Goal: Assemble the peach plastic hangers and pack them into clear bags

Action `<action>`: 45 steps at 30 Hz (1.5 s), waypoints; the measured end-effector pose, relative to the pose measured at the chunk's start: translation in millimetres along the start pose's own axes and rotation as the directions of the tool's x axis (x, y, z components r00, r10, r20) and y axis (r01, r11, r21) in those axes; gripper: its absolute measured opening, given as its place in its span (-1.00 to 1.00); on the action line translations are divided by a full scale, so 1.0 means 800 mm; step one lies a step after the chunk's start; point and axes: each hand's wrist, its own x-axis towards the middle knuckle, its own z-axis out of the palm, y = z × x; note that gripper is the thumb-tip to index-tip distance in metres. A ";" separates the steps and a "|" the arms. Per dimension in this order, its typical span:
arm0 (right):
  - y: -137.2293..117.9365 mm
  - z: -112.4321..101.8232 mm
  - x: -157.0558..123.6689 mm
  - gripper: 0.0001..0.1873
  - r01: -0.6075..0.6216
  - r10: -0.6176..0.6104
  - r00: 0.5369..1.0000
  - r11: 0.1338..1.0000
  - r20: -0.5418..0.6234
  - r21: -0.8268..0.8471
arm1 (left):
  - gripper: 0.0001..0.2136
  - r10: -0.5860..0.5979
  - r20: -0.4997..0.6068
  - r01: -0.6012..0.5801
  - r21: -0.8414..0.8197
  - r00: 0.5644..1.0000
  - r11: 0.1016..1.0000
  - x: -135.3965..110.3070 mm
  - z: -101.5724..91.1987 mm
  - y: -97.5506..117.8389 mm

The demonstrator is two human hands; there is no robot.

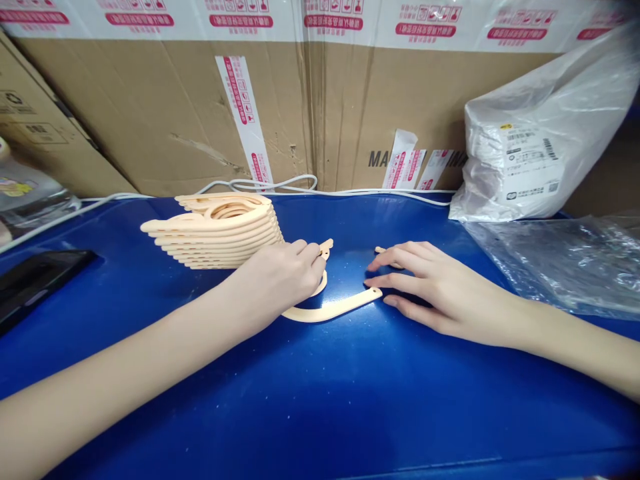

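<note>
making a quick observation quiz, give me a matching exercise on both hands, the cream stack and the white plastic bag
1. left hand
2. right hand
3. cream stack
4. white plastic bag

A. layered, left of centre on the blue table
B. fingers spread apart
C. bearing a printed label
D. fingers curled over a cream piece

Pairs: 1-D, 2-B, 3-A, 4-C

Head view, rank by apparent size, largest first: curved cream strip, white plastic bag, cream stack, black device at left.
1. White plastic bag
2. Cream stack
3. Black device, visible part only; frame cuts it off
4. Curved cream strip, visible part only; left hand hides some
</note>
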 end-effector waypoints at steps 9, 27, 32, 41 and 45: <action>-0.001 -0.003 -0.003 -0.77 0.045 -0.048 0.999 0.991 0.015 0.127 | -0.69 0.094 -0.110 -0.089 0.051 0.989 0.995 0.000 0.004 -0.005; 0.032 0.009 0.001 -0.72 -0.236 0.223 0.964 0.969 -0.146 -0.076 | -0.63 0.019 -0.114 -0.013 0.058 0.993 0.998 0.004 0.010 0.001; 0.024 0.011 0.000 -0.94 -0.262 0.281 0.946 0.957 -0.160 0.126 | -0.60 0.071 -0.130 -0.064 0.058 0.989 0.996 0.002 0.013 -0.001; 0.005 0.003 0.003 -0.98 -0.222 0.250 0.964 0.943 -0.087 0.247 | -0.71 0.038 -0.046 -0.043 -0.100 0.998 0.994 0.003 0.013 -0.013; 0.004 0.000 0.002 -0.95 -0.242 0.258 0.965 0.943 -0.039 0.229 | -0.72 -0.009 0.015 0.011 -0.181 1.000 0.983 0.002 0.008 -0.010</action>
